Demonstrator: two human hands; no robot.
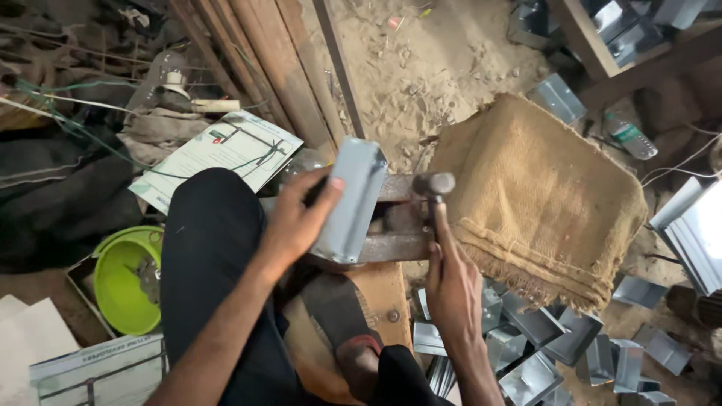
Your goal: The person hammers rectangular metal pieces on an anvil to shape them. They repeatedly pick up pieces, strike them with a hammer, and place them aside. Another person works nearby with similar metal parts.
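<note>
Head view: looking down on both hands, centre frame.
Left hand (297, 218): closing round a grey sheet-metal box (350, 199), pressing it onto a rusty iron block (395, 225).
Right hand (451, 289): gripping a hammer (435, 197), head sitting just right of the box.
Box axis: running upper right to lower left, steeply.
Nearer hand: left, touching; hammer head just beside.
Surroundings: burlap sack (541, 203) lying right; finished metal boxes (541, 342) piling lower right; green bowl (128, 278) lower left.
</note>
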